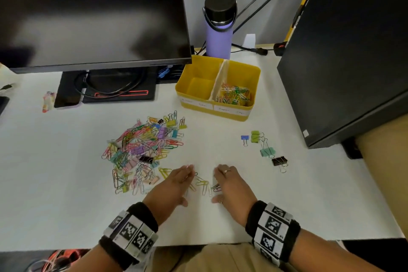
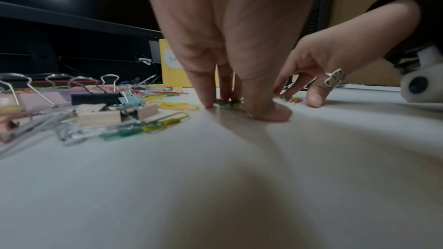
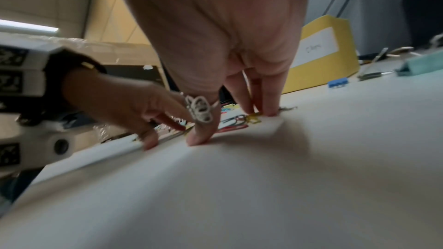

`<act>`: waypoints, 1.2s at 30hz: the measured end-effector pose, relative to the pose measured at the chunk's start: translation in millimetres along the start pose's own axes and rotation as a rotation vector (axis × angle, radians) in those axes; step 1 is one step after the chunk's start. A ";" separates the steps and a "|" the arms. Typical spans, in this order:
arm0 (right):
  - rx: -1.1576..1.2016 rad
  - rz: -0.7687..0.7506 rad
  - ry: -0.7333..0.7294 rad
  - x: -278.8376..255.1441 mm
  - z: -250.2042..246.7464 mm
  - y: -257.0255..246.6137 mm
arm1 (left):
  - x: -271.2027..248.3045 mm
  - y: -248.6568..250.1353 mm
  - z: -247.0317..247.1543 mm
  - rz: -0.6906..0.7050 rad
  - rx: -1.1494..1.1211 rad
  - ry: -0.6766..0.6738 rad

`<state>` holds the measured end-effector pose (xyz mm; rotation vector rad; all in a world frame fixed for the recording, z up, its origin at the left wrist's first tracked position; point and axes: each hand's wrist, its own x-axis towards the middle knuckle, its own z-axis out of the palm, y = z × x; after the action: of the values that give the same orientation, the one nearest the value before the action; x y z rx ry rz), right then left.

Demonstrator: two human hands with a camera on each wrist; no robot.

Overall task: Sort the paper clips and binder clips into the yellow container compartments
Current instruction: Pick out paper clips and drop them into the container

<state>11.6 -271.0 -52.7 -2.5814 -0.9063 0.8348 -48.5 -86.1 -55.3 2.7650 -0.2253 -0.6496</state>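
A small scatter of paper clips (image 1: 202, 183) lies on the white surface (image 1: 287, 205) in the lower middle of the head view, and it sits squarely between the two hands. The left hand (image 1: 174, 183) stands on its left edge and the right hand (image 1: 227, 183) on its right edge, palms turned toward each other. The fingers of both hands are fairly straight and held close together, tips down on the surface. They form two walls and clamp nothing. In the left wrist view the left fingers (image 2: 206, 90) touch down with green and red clips just behind the tips. In the right wrist view the right fingers (image 3: 271, 99) stand beside a red clip and a yellow one.

The clips lie with their long axes running mostly up and down the frame, roughly along the palms. Neither hand is clearly nearer, since the scatter lies in the gap between them. The coming move looks like a squeeze inward to bunch the clips before lifting them.

The yellow container (image 1: 217, 88) stands above them in the upper middle of the frame, well apart. Its right compartment holds paper clips already; its left compartment looks bare. The big mixed pile (image 1: 143, 148) lies to the left of the hands. Four binder clips (image 1: 263, 148) lie in a loose row to the right.
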 end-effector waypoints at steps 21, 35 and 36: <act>0.203 -0.063 0.112 18.0 -1.6 6.6 | -8.2 -10.4 -2.7 -0.277 0.023 0.248; -0.006 -0.414 -0.082 35.9 -8.2 6.1 | -21.0 2.7 14.6 -0.189 -0.205 0.075; -0.069 -0.434 -0.109 37.6 -6.7 5.6 | -19.8 4.6 16.9 -0.190 -0.228 0.092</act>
<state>42.3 -251.6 -65.9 -2.2746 -1.4798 0.8298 -74.2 -90.3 -60.1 2.6061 0.1251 -0.5533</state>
